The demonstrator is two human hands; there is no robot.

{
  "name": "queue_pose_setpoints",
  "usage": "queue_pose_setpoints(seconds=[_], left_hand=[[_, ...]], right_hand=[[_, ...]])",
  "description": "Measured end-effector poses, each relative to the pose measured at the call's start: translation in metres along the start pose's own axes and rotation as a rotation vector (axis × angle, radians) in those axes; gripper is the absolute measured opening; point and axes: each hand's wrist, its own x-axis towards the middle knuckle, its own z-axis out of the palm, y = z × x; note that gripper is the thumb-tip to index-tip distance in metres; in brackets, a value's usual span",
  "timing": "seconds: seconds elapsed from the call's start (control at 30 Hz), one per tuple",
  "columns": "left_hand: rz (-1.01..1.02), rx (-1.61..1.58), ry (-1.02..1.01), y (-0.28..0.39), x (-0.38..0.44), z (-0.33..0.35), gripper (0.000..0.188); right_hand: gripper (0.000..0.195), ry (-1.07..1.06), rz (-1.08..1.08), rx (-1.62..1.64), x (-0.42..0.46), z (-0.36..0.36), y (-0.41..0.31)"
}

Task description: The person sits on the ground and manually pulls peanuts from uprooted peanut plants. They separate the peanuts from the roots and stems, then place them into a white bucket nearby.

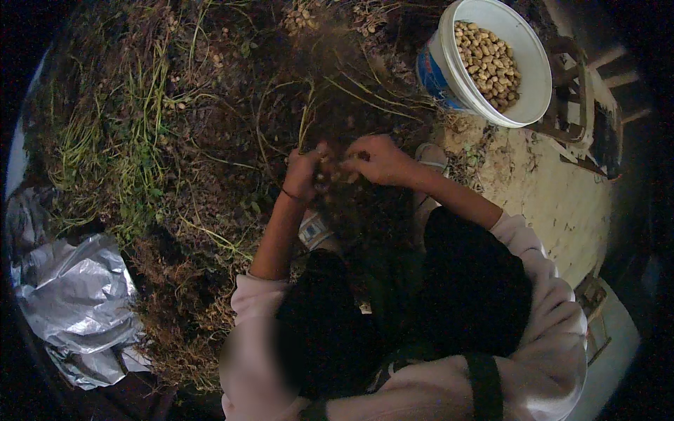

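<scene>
My left hand (303, 171) is closed around a peanut plant (306, 118), whose stalks point away from me. A cluster of peanut pods (327, 176) hangs at the root end, between my two hands. My right hand (383, 162) is at the right side of this cluster with thumb and fingers bent towards the pods. Motion blur hides whether its fingertips grip a pod. Beyond my right hand, a white bucket (534, 68) with a blue patch on its side leans towards me. Loose unshelled peanuts (489, 66) lie inside it.
Pulled peanut plants (142, 121) are heaped ahead and to the left, some with pods (300, 18) attached. Crumpled silvery sheeting (79, 294) lies at the left. My sandalled feet (316, 231) are just below my hands. Pale floor (553, 194) and a wooden frame (574, 100) are at right.
</scene>
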Motion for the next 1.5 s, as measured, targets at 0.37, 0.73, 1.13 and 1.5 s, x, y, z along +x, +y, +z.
queue_pose_setpoints(seconds=[0.37,0.73,1.13,1.5], left_hand=[[-0.041,0.085,0.056,0.005,-0.008,-0.005,0.018],[-0.075,0.012,-0.088,0.007,-0.007,0.018,0.028],[0.022,0.047,-0.049,-0.002,-0.004,0.020,0.028],[0.009,0.052,0.125,0.005,-0.014,0.035,0.025]], right_hand=[[0.022,0.055,0.262,1.036,0.000,-0.042,0.030],[0.036,0.066,-0.027,0.438,0.001,0.004,-0.005],[0.013,0.281,-0.087,0.148,0.000,-0.004,0.013],[0.022,0.310,0.090,0.443,-0.004,0.009,0.028]])
